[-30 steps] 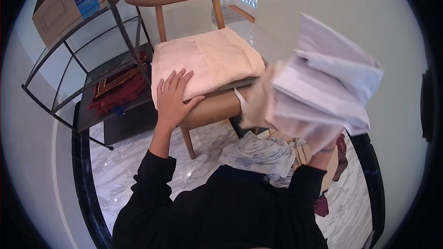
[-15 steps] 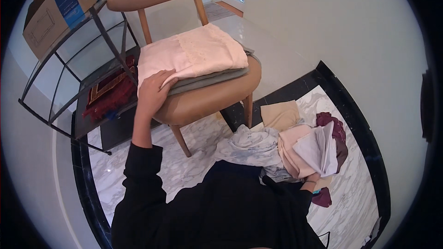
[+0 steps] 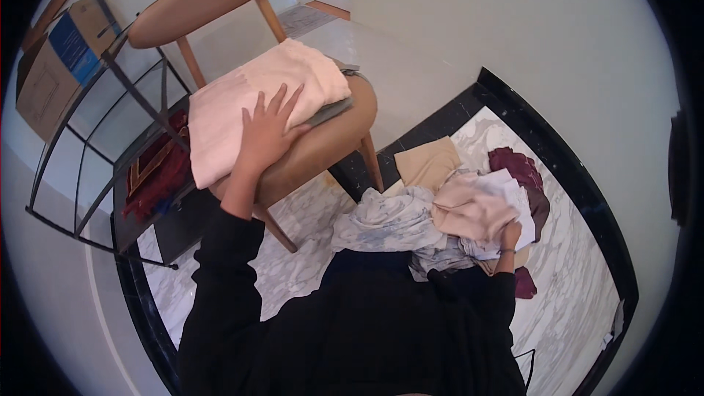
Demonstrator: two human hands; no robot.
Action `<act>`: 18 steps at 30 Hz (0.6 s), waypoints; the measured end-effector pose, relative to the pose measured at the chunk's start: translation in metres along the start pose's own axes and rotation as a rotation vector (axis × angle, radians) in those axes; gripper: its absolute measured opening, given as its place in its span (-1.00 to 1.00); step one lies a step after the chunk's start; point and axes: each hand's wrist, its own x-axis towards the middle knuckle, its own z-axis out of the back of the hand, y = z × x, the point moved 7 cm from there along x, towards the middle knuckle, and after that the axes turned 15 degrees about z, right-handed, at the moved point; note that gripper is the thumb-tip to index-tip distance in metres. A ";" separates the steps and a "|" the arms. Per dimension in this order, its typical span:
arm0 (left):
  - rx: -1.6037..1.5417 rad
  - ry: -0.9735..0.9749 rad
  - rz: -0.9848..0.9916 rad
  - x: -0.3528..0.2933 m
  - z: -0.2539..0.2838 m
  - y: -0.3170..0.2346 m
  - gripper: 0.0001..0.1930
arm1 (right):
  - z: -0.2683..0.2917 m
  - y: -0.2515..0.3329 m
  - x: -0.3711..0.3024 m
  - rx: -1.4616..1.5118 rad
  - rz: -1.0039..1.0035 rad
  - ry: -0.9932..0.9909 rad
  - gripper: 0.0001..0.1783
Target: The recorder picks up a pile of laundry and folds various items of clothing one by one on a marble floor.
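My left hand [image 3: 270,132] lies flat with fingers spread on a folded pink cloth [image 3: 220,121]. That cloth rests on a folded grey-green cloth [image 3: 331,111], both on the seat of a tan chair [image 3: 341,139]. Down at the lower right, my right hand [image 3: 511,235] closes on the edge of a pale pink cloth [image 3: 477,209] in a heap on the floor. Part of a white cloth [image 3: 524,227] shows beneath the pink one. Its fingertips are partly hidden. Against the heap's left side is a crumpled white-and-blue patterned cloth [image 3: 385,220].
A beige folded cloth [image 3: 427,163] and maroon cloths [image 3: 517,167] lie around the heap on the marble floor [image 3: 565,308]. Left of the chair stands a black metal rack [image 3: 81,169] with a cardboard box [image 3: 51,77] on top and dark red textiles [image 3: 158,165] below.
My left hand has slid from the pink stack's near edge onto its top, fingers now spread. My right hand has moved up, and the floor's pink cloth now covers much of the white one.
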 end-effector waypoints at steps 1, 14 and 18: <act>-0.037 0.082 0.006 0.000 -0.007 0.005 -0.43 | 0.002 -0.016 0.013 0.133 0.010 -0.001 -0.28; -0.685 0.120 -0.127 -0.010 0.039 -0.019 -0.62 | 0.100 0.031 -0.146 -0.342 -0.160 -0.446 0.10; -0.851 0.081 -0.493 -0.059 0.013 -0.074 -0.63 | 0.082 0.091 -0.138 -0.347 0.451 -0.305 -0.03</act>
